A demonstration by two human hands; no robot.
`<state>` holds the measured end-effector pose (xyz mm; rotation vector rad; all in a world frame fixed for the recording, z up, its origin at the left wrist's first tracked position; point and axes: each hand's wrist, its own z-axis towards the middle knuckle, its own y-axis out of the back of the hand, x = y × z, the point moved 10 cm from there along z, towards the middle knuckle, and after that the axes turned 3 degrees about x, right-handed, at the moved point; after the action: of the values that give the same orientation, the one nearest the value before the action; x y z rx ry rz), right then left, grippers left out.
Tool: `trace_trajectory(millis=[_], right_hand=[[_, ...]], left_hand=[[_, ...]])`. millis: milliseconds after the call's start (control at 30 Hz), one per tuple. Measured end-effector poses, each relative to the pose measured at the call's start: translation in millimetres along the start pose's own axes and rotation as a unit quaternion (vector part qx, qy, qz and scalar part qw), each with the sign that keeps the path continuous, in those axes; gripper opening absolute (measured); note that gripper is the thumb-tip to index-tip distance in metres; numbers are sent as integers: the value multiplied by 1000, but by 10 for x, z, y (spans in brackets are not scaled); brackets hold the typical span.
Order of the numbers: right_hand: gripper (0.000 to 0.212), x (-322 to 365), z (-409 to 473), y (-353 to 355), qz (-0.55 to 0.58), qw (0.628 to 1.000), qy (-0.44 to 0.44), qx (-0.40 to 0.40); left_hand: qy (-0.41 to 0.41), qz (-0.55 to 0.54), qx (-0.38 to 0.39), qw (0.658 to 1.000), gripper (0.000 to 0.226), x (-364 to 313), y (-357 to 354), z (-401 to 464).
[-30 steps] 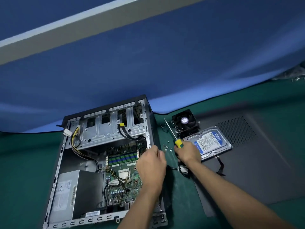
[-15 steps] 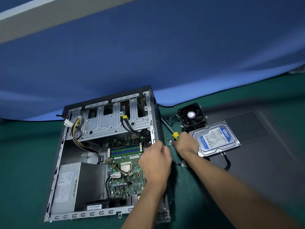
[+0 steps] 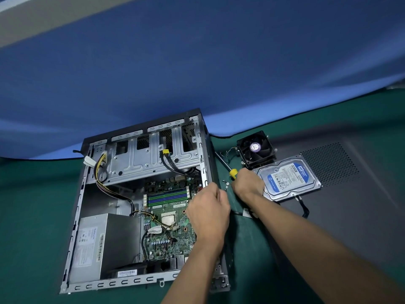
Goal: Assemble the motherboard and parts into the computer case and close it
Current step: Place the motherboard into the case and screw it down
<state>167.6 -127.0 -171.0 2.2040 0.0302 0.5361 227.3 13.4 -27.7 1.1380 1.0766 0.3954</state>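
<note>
Open computer case (image 3: 140, 207) lying flat on green tabletop (image 3: 32, 216), motherboard (image 3: 168, 218) seated inside.
Left hand (image 3: 208, 213) curled at case's right wall, contents unclear; right hand (image 3: 248, 185) grips screwdriver (image 3: 232, 172) just right of case, screws (image 3: 226, 186) beside; fan (image 3: 255, 149), hard drive (image 3: 289, 178) beyond.

Green table (image 3: 32, 216) bears case (image 3: 140, 284), fan (image 3: 255, 149), drive (image 3: 289, 178).

left hand (image 3: 208, 212) closer to right hand (image 3: 248, 186), fingertips nearly touching

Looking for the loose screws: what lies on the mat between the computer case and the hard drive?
In the head view, small screws lie there, beside the right hand gripping the yellow-handled screwdriver.
</note>
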Motion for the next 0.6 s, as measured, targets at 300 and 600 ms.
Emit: trace_trajectory(millis=[300, 600], right_hand=[[22, -233, -94, 33, 197, 978, -54, 42], [26, -242, -506, 603, 467, 883, -26, 33]], left_hand=[[-20, -16, 3, 1000, 50, -17, -10, -5], [36, -10, -14, 999, 19, -9, 137, -58]])
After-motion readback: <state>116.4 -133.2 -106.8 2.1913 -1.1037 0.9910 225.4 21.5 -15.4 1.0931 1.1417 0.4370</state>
